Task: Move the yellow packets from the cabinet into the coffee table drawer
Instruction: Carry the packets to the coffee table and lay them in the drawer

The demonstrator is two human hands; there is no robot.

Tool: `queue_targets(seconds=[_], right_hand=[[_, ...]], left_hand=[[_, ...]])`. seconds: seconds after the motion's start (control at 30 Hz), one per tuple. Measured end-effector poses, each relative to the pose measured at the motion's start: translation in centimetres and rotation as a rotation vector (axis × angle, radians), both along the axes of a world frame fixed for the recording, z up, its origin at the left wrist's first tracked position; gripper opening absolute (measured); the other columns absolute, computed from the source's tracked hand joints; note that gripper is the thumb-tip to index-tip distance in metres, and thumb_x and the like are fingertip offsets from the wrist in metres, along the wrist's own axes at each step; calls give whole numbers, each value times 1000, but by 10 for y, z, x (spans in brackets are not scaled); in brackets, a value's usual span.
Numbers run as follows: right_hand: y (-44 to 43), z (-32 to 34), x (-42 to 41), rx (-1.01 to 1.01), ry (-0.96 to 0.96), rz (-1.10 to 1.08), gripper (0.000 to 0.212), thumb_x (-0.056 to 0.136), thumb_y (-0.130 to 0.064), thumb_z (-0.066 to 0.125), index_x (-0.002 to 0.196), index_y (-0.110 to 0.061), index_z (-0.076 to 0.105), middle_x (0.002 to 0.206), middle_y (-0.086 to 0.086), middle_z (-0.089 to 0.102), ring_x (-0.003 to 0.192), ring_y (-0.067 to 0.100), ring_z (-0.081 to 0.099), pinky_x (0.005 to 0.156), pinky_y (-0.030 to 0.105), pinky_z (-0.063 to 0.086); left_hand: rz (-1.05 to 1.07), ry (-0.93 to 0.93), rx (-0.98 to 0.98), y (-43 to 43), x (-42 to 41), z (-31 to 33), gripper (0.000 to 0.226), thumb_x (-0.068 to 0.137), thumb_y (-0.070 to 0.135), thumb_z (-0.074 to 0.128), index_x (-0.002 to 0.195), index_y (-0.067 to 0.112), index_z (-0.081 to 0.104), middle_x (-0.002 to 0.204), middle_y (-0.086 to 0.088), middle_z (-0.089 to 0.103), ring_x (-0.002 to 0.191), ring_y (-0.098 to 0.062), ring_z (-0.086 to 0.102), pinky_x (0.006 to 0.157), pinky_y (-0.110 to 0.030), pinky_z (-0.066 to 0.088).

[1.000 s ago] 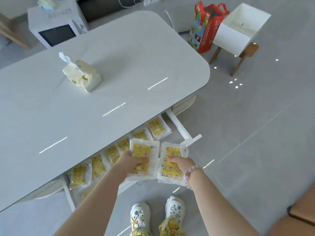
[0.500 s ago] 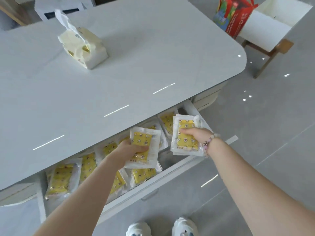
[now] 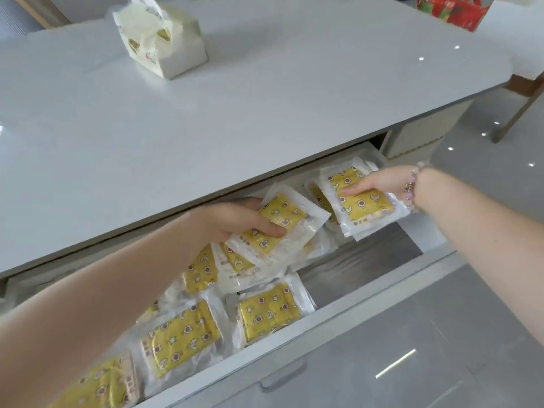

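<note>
The coffee table drawer [image 3: 318, 322] stands pulled out under the white tabletop [image 3: 265, 98]. Several yellow packets [image 3: 269, 312] in clear wrappers lie in it, overlapping. My left hand [image 3: 235, 219] grips one yellow packet [image 3: 282, 228] by its left end, held over the middle of the drawer. My right hand [image 3: 376, 184], with a bead bracelet at the wrist, holds another yellow packet [image 3: 362, 201] over the drawer's right end, thumb on top. The cabinet is out of view.
A tissue pack [image 3: 164, 39] sits on the tabletop at the back. A red bag [image 3: 450, 10] and a wooden-legged stool [image 3: 521, 92] stand on the grey floor at the right. The drawer's right front part shows bare bottom [image 3: 359, 260].
Both hands have moved forward and down into the drawer with their packets. The view has come closer to the table.
</note>
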State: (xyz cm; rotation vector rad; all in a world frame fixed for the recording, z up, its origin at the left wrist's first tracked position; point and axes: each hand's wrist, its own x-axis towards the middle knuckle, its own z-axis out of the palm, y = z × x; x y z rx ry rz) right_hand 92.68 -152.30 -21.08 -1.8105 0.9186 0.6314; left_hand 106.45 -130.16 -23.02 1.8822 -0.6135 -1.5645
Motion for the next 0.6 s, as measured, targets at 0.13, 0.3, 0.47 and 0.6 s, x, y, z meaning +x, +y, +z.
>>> queue_targets(seconds=[0.13,0.3,0.47,0.6], right_hand=[[-1,-17,15,-116,56,97,42,82,-47,63,104,-11,68,91,-1,70,82,12,62,79,18,41],[2,-32,23,-276,48,51,74,79,-50,66,138,-9,46,142,7,46,131,26,42,94,28,42],[12,-34,32,-357,108,125,79,86,-54,56,143,-4,35,147,16,38,105,26,58,64,22,49],[15,-33,35,-485,109,104,86,81,-60,58,139,1,38,132,20,53,99,25,61,77,28,48]], left_hand=[[-45,-78,-19,-3,6,-7,40,83,15,70,120,25,55,112,0,68,99,-18,68,83,-36,57],[-40,-114,-24,-5,10,-17,41,82,15,71,118,27,56,112,3,69,98,-16,68,84,-37,56],[-22,-93,-37,2,12,-23,47,80,14,72,124,23,56,116,2,68,103,-18,67,89,-40,54],[-8,-86,-38,5,18,-20,52,75,16,72,125,22,56,114,1,69,101,-18,68,83,-36,56]])
